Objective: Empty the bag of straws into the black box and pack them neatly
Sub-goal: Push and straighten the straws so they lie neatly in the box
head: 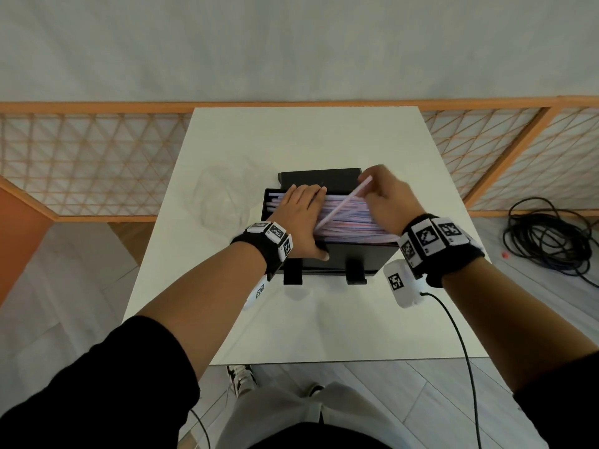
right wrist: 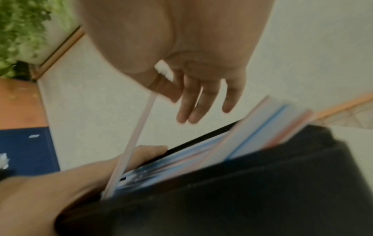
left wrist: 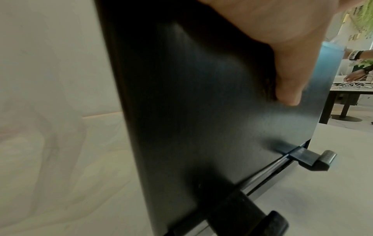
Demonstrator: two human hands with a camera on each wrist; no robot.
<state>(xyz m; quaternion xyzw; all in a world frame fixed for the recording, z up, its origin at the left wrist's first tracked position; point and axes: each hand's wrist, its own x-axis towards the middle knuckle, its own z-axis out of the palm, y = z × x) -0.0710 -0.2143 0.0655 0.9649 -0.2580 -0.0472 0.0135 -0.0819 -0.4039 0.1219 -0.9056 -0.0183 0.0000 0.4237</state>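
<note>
The black box (head: 356, 257) stands mid-table, filled with pink, blue and white straws (head: 356, 223) lying lengthwise. My left hand (head: 301, 209) lies flat on the left end of the pile, its thumb (left wrist: 288, 89) pressed against the box's front wall (left wrist: 201, 111). My right hand (head: 369, 189) pinches one pink straw (head: 340, 205) between thumb and forefinger and holds it slanted above the pile. In the right wrist view the right hand (right wrist: 159, 86) keeps its other fingers loose; the pink straw (right wrist: 139, 127) runs down to my left hand (right wrist: 60, 191) by the box (right wrist: 242, 191).
The empty clear bag (head: 220, 196) lies crumpled left of the box on the white table (head: 308, 134). The box's open lid (head: 321, 179) stands behind it, and two black clips (left wrist: 310, 159) stick out at its front base. A coil of black cable (head: 547, 234) lies on the floor at right.
</note>
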